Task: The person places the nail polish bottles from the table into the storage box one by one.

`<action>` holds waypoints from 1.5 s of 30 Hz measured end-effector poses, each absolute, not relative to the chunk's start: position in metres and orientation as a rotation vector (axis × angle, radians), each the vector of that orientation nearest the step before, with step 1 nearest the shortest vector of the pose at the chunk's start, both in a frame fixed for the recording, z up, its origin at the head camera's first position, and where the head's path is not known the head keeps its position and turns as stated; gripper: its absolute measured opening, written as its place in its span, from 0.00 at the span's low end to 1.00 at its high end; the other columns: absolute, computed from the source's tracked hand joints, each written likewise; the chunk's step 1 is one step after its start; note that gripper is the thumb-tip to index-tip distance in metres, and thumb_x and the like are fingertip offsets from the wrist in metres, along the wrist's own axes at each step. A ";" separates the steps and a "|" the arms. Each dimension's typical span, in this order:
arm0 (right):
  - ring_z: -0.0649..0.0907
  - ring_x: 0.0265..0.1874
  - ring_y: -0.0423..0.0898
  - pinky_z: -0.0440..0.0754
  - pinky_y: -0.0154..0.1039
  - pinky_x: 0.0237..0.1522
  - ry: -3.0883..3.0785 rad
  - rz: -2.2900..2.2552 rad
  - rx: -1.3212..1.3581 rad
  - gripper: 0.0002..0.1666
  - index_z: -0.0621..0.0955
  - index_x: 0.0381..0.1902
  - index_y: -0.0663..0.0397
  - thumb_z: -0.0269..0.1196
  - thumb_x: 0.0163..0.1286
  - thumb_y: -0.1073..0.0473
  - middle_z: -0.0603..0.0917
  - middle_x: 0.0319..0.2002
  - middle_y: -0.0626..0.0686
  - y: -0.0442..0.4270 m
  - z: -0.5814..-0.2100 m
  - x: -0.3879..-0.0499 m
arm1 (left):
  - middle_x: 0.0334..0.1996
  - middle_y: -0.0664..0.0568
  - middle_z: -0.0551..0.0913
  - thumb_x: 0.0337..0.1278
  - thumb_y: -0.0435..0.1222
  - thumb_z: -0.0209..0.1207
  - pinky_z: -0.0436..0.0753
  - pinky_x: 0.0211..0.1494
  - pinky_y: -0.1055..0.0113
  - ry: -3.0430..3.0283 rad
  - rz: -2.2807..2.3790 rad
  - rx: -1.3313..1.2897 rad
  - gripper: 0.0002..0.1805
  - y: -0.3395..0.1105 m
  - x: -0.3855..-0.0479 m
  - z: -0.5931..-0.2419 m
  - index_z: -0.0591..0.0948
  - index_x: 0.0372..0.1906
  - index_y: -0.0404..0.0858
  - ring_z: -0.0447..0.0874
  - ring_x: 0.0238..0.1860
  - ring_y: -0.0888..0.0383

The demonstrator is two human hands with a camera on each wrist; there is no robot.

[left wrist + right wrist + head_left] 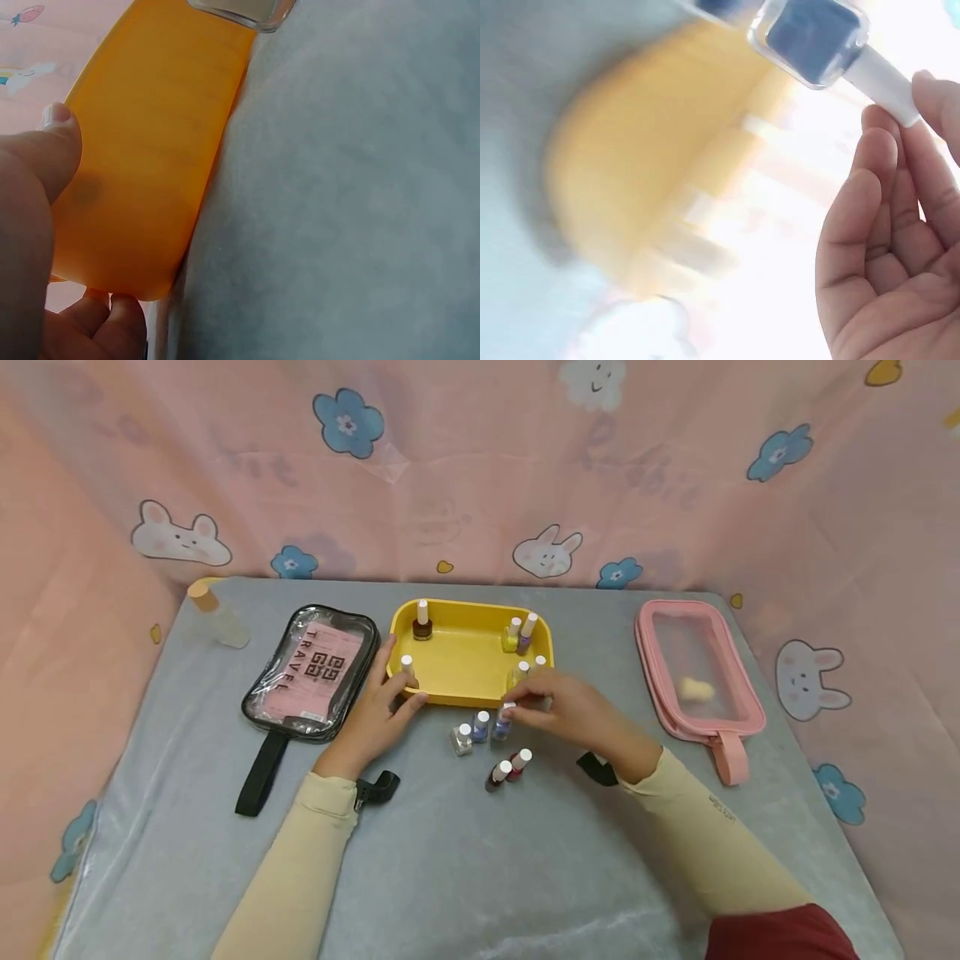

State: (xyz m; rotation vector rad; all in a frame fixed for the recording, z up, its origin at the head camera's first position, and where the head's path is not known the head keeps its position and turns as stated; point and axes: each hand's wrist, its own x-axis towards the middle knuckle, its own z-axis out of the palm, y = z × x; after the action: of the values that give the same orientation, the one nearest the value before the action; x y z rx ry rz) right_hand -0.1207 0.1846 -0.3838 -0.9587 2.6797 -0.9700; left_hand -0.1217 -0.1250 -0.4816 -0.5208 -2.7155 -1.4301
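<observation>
My right hand (pixel 558 706) pinches the white cap of a blue nail polish bottle (pixel 814 41) just in front of the yellow tray (pixel 468 700). My left hand (pixel 378 714) grips the tray's front left corner, its thumb (pixel 56 157) lying against the front wall. Beside the held bottle stand another blue bottle (pixel 480 727) and a clear, silvery one (pixel 462 741). Nearer to me are a dark bottle (pixel 497 775) and a red bottle (pixel 519 764). Inside the tray are a dark brown bottle (pixel 422 625), a yellow-green one (pixel 512 637), a purple one (pixel 527 633) and several others, partly hidden.
Left of the tray lies a clear black-edged pouch (pixel 311 672) with a black strap. A pink pouch (pixel 701 668) holding a small pale yellow thing lies at the right. A frosted bottle with a tan cap (pixel 217 614) lies at the back left. Grey cloth covers the table.
</observation>
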 end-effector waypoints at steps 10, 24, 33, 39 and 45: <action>0.84 0.37 0.43 0.85 0.38 0.44 2.816 -0.673 -0.677 0.15 0.89 0.45 0.52 0.70 0.75 0.47 0.88 0.38 0.46 0.108 -0.336 -0.195 | 0.87 0.54 0.37 0.77 0.47 0.62 0.52 0.81 0.39 -2.726 -1.417 -0.508 0.12 -0.126 -0.122 -0.484 0.79 0.45 0.42 0.40 0.85 0.41; 0.81 0.29 0.44 0.80 0.34 0.31 2.783 -0.597 -0.659 0.14 0.86 0.34 0.51 0.72 0.73 0.48 0.86 0.31 0.47 0.058 -0.378 -0.247 | 0.87 0.58 0.36 0.78 0.49 0.61 0.57 0.80 0.39 -2.739 -1.425 -0.504 0.12 -0.121 -0.122 -0.483 0.79 0.45 0.45 0.42 0.84 0.42; 0.81 0.29 0.44 0.80 0.34 0.31 2.785 -0.586 -0.622 0.16 0.85 0.35 0.51 0.71 0.74 0.46 0.85 0.31 0.48 0.051 -0.384 -0.246 | 0.87 0.57 0.37 0.78 0.49 0.61 0.59 0.79 0.39 -2.731 -1.415 -0.494 0.12 -0.124 -0.123 -0.481 0.80 0.46 0.44 0.44 0.84 0.41; 0.82 0.37 0.44 0.83 0.37 0.41 2.828 -0.715 -0.635 0.21 0.88 0.48 0.52 0.71 0.73 0.41 0.86 0.39 0.47 0.071 -0.360 -0.233 | 0.87 0.57 0.37 0.78 0.48 0.60 0.57 0.80 0.37 -2.736 -1.425 -0.486 0.12 -0.124 -0.122 -0.480 0.80 0.46 0.43 0.43 0.84 0.40; 0.82 0.41 0.46 0.83 0.41 0.45 2.764 -0.774 -0.756 0.20 0.89 0.53 0.51 0.72 0.73 0.44 0.89 0.44 0.47 0.112 -0.340 -0.180 | 0.87 0.58 0.36 0.78 0.49 0.60 0.56 0.80 0.38 -2.752 -1.417 -0.489 0.13 -0.125 -0.122 -0.480 0.79 0.45 0.43 0.42 0.84 0.41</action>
State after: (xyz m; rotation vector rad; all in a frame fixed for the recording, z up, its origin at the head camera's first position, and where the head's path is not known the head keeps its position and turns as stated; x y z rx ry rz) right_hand -0.1805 0.1121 -0.3404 -0.7555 2.7639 -0.7739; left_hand -0.1223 -0.1245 -0.4804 -0.4895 -2.7516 -1.4171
